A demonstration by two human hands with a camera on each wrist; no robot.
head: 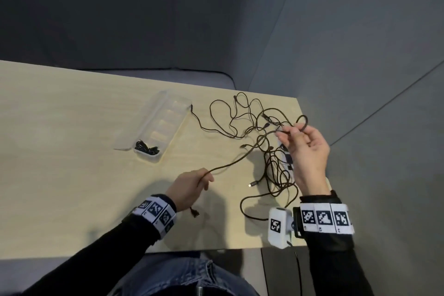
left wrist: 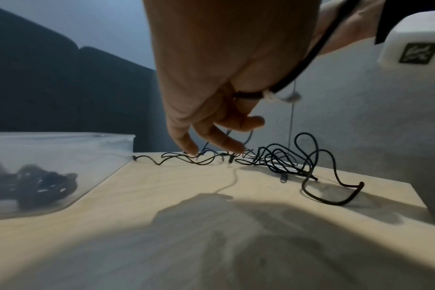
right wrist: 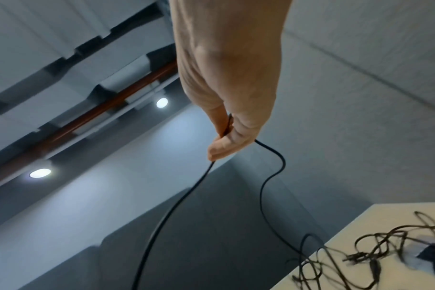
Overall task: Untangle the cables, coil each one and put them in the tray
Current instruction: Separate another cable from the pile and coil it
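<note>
A tangle of black cables (head: 262,127) lies on the right part of the wooden table (head: 72,127). My left hand (head: 204,180) grips one black cable (head: 230,164) near its end, and the plug (head: 195,212) dangles below the hand. That cable rises to my right hand (head: 288,133), held above the tangle, which pinches a small loop (head: 301,121) of it. In the right wrist view the thumb and fingers (right wrist: 224,145) pinch the cable (right wrist: 176,206). A clear plastic tray (head: 165,106) stands left of the tangle and holds one coiled black cable (head: 146,146).
The table's right edge (head: 310,151) runs close beside the tangle. A white card with black marks (head: 288,158) lies under the cables. Grey padded walls and a seat lie beyond the table. Bare wood lies left of the tray (left wrist: 62,143).
</note>
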